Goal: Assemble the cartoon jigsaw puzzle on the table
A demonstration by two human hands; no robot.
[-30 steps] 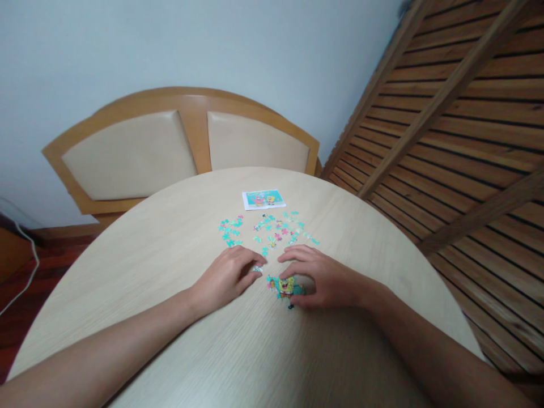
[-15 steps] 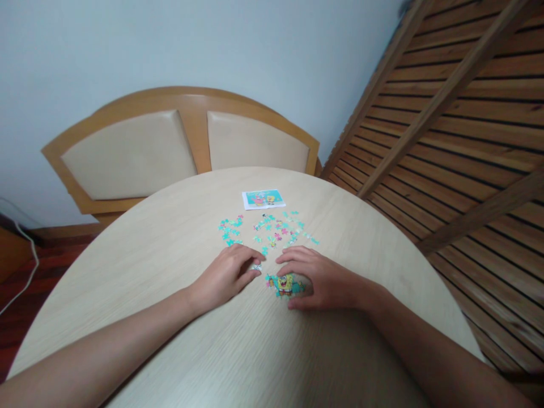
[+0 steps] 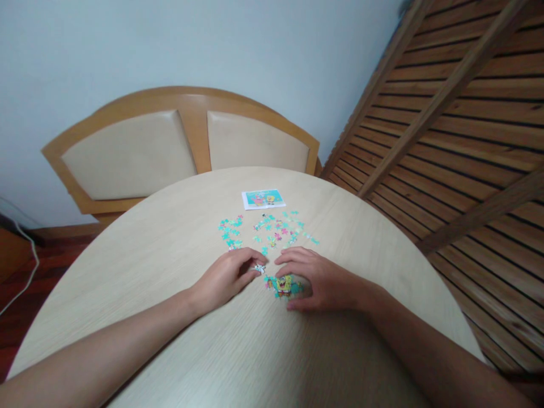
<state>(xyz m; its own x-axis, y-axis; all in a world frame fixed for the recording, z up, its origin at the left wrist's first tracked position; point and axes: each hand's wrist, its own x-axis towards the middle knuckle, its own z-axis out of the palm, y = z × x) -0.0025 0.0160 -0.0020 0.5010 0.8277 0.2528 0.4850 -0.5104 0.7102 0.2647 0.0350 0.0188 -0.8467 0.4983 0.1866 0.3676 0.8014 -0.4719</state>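
My left hand (image 3: 227,273) pinches a small whitish jigsaw piece (image 3: 259,268) between thumb and fingertips, just above and left of a joined jigsaw section (image 3: 284,284). That section lies flat on the table, showing a yellow square cartoon figure on turquoise. Curved around its right side is my right hand (image 3: 321,280), thumb at the near edge and fingers at the far edge, spread apart. The palm hides the section's right end. Loose jigsaw pieces (image 3: 278,235), mostly turquoise with some pink and yellow, lie scattered beyond both hands.
A picture card (image 3: 263,199) with cartoon figures lies behind the loose pieces. Another group of pieces (image 3: 230,231) is spread at the left. The round wooden table (image 3: 140,249) stands against a padded headboard (image 3: 127,156), with a slatted wooden panel (image 3: 459,130) at the right.
My left hand has shifted slightly right and toward me with the whitish piece, which now shows more. Under my right hand, the joined section has slid slightly left.
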